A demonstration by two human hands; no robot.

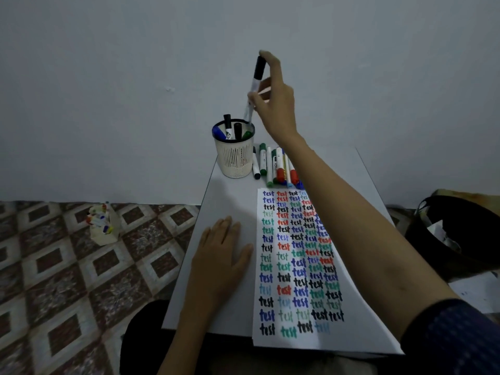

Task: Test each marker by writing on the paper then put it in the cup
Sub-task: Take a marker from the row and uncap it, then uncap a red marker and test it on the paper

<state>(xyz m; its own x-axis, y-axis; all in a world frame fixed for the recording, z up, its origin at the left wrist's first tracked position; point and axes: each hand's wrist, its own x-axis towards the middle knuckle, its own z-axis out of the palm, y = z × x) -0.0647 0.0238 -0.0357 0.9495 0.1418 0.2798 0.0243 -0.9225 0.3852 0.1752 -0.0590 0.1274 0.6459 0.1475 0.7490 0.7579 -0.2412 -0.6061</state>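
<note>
Head view. The right hand (pixel 273 104) is raised above the far end of the desk (pixel 230 201). Its fingertips pinch a black-capped marker (pixel 255 79), held nearly upright with the cap uppermost. The marker's lower end is at the mouth of the cup (pixel 234 152). The cup is a pale slotted container standing at the far left corner of the desk, and it holds markers with blue, black and green caps. Loose markers (pixel 273 166) lie in a row just right of the cup. The paper (pixel 295 266) lies near them, covered in coloured columns of the word "test". The left hand (pixel 221 253) lies flat on the desk, fingers straight, just left of the paper.
</note>
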